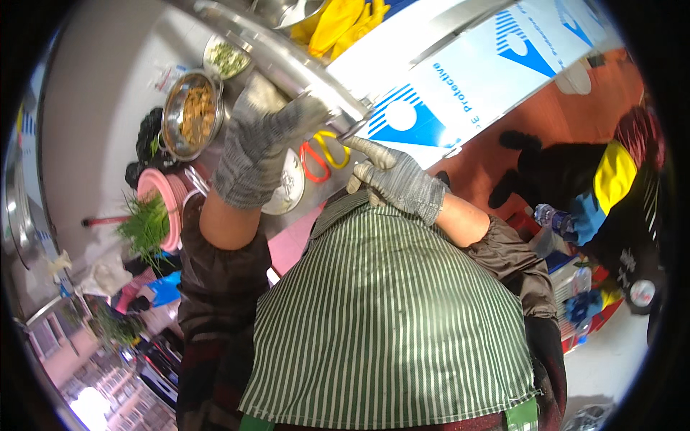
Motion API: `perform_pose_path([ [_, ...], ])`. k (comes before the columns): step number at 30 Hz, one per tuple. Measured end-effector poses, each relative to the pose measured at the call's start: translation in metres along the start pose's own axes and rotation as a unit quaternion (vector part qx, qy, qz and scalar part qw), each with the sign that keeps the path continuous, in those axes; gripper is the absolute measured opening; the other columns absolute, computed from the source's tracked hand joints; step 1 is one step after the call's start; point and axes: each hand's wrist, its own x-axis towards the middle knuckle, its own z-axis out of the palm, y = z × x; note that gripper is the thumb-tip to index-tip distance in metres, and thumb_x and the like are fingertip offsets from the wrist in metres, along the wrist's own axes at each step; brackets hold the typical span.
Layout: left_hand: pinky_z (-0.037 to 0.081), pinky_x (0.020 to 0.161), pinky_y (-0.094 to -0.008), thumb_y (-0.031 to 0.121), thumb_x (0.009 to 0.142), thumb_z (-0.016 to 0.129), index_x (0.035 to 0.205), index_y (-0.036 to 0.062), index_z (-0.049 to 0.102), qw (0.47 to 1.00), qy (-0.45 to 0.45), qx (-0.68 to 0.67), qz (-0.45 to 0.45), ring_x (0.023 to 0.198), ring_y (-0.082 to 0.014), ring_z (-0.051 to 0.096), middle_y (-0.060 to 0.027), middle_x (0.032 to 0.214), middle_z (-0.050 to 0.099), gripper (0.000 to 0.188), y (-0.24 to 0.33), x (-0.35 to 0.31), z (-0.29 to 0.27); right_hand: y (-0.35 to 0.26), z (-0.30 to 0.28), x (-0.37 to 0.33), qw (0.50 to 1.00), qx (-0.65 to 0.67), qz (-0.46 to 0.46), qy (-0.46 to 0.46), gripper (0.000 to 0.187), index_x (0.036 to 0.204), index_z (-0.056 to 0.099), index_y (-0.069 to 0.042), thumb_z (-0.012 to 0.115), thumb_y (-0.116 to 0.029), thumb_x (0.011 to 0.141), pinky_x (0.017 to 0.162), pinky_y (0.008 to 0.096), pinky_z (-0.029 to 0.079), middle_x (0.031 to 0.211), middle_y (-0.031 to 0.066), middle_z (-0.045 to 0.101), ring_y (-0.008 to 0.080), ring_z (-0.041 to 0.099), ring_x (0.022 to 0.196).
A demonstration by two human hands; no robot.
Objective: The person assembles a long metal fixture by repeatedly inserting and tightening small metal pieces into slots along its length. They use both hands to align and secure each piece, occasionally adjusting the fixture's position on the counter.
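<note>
My left hand (266,140), in a grey knitted glove, is raised at a long shiny metal piece (287,61) with a rounded rim. Its thumb lies along the lower edge and the other fingers are partly hidden; it appears closed on the metal. My right hand (399,179), gloved alike, is lower and to the right. A stretched finger points at the metal's near end, and the others are apart, loosely bent, with nothing visible in them. Between the hands lie a red loop (314,161) and a yellow loop (334,149), like scissor handles, beside a white dish (289,185).
At the left are a metal bowl (167,118) of brown food pieces, a dish of chopped greens (227,59) and a pink basket (172,215) with green stalks. Yellow gloves (341,25) lie beyond. A film-covered panel (460,93) slants right; a co-worker's gloved hand (589,215) is near a bottle (552,218).
</note>
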Motion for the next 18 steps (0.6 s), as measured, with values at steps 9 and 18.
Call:
perform_pose_path([
  [9, 0.045, 0.095, -0.0351, 0.039, 0.061, 0.086, 0.127, -0.0048, 0.031, 0.88, 0.096, -0.465, 0.006, 0.112, -0.0261, 0.05, -0.016, 0.116, 0.049, 0.096, 0.025, 0.03, 0.039, 0.156, 0.019, 0.157, 0.983, -0.164, -0.002, 0.078, 0.027, 0.12, 0.051, -0.003, 0.041, -0.01, 0.096, 0.091, 0.0297, 0.046, 0.109, 0.0119, 0.059, 0.0179, 0.056, 0.103],
  [18, 0.046, 0.086, -0.0391, 0.03, 0.061, 0.082, 0.121, -0.0035, 0.036, 0.812, 0.172, -0.558, 0.007, 0.099, -0.0324, 0.056, -0.0209, 0.106, 0.055, 0.083, 0.029, 0.027, 0.065, 0.109, 0.067, 0.156, 0.85, -0.523, 0.06, -0.035, 0.028, 0.115, 0.061, -0.017, 0.059, -0.021, 0.088, 0.087, 0.0294, 0.046, 0.108, 0.0054, 0.065, 0.0238, 0.061, 0.098],
])
